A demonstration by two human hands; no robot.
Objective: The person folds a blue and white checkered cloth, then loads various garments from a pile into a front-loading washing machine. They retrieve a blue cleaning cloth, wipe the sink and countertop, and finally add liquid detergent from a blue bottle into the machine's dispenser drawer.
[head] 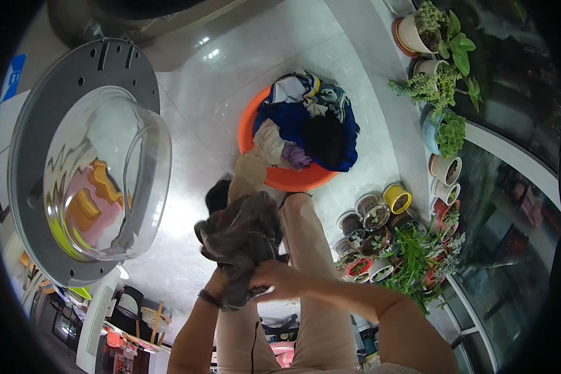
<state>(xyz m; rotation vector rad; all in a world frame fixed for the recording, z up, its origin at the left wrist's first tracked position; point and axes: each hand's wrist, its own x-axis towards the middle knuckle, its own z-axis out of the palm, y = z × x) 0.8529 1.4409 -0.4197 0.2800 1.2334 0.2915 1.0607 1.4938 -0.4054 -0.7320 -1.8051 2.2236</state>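
Note:
A dark grey-brown cloth garment [243, 233] is bunched up between my hands, above my lap. My left hand [219, 283] is mostly covered by the fabric, with a dark band at its wrist; the cloth hides its fingers. My right hand [273, 280] grips the garment's near end, where a small white piece shows at the fingers. Beyond my knees an orange plastic basin [299, 179] stands on the floor, heaped with clothes: a dark blue garment [280, 119], a black cloth [325, 140], a beige cloth [269, 140] and a purple cloth [296, 156].
On the left is a front-loading washing machine's open door [145, 196], with a grey rim and clear bulging glass. Several potted plants [376, 217] crowd the floor at right, and more pots [445, 169] line the window ledge. A chair [130, 301] stands at lower left.

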